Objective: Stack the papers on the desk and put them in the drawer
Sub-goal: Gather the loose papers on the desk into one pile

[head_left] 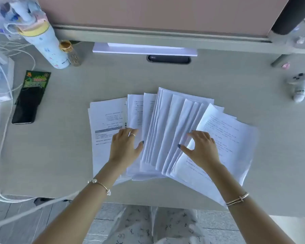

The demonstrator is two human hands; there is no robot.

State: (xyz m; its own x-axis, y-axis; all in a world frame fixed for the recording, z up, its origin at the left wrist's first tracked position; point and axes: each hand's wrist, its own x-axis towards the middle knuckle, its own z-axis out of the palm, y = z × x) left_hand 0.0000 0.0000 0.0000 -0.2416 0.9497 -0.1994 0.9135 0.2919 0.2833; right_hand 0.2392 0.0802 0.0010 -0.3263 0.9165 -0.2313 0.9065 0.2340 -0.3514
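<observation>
Several white printed papers lie fanned out and overlapping on the grey desk, spread from the middle toward the right, with the right-hand sheets hanging past the front edge. My left hand rests flat on the left part of the fan, fingers apart, a ring on one finger. My right hand lies on the right part, fingers spread and slightly curled against the sheets. Neither hand has a sheet lifted. No drawer is in view.
A black phone with a green card lies at the left. A white bottle and a small gold-capped bottle stand at the back left among white cables. A white controller lies at the right. A monitor base sits at the back.
</observation>
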